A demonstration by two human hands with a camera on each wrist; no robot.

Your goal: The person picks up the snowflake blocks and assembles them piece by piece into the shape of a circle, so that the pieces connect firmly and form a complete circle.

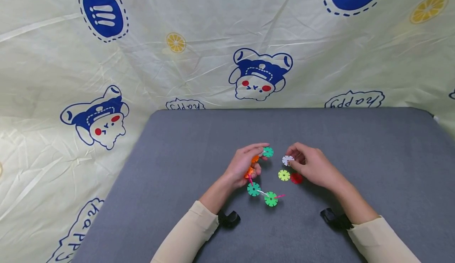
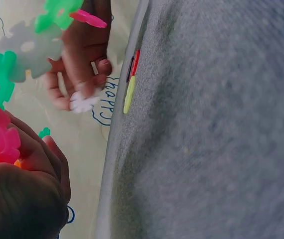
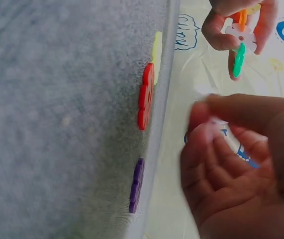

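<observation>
Although a chain of linked notched discs (image 1: 254, 192) is well formed, the joining appears incomplete. The run includes green, white, orange and pink pieces; the exact count cannot be confirmed, as the left hand (image 1: 239, 164) covers its middle. That hand has its fingers curled round the chain. At one end, a green disc (image 1: 268, 152) projects past the fingertips towards the right hand; at the other, a pink disc (image 1: 281, 196), seen edge-on, trails on the wearer's side of the left hand.

The right hand (image 1: 313, 165) pinches a white disc (image 1: 288, 160) at its fingertips, unattached and a clear gap from the green end piece. Judged outstanding: this disc and three loose ones. A yellow disc (image 1: 284, 175) lies just on the wearer's side of the right fingertips; a red disc (image 1: 296, 178) lies beside it, near the right thumb; a purple disc (image 3: 137, 185) shows below the right hand in the right wrist view. The grey counter (image 1: 199, 136) extends beyond both hands, with a printed cloth (image 1: 206, 73) farther off.
</observation>
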